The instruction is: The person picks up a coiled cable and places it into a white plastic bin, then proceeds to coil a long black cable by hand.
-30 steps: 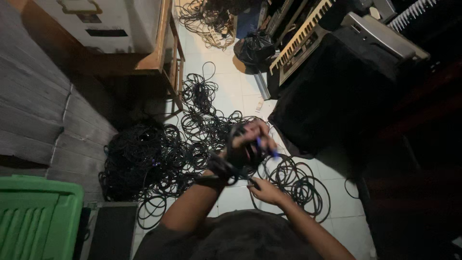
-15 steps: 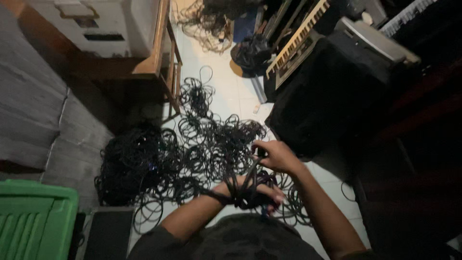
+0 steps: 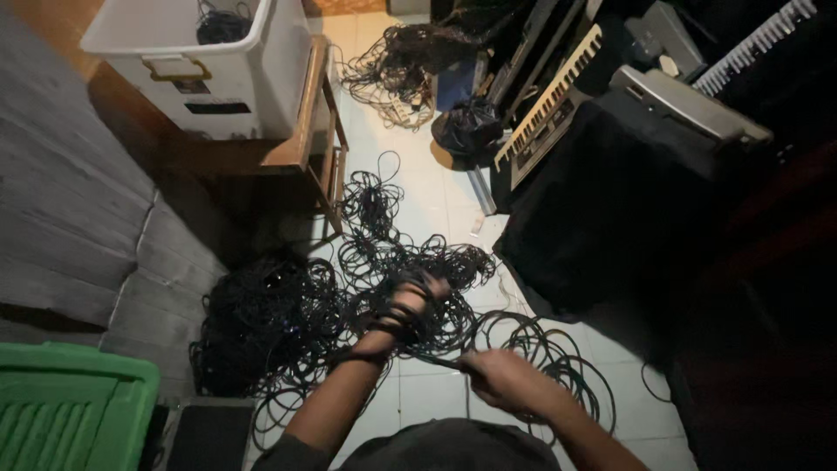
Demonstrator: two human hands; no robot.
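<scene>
— What's at the lower left of the frame?
— A green crate; right of it, a heap of black cables on the tiled floor.
— And the hands?
— Centre: the left hand, fingers closed around a cable coil wrapped over it. Lower right of that — the right hand, fingers pinched on the same cable, pulled taut.

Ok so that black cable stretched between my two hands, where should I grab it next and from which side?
Probably on the taut straight stretch of the black cable, just beside the right hand. That run hangs clear above the floor tangle, so a hand can close around it from above without snagging other loops. The end nearer the left hand is already wrapped in coils, so it is harder to pinch cleanly.
</scene>
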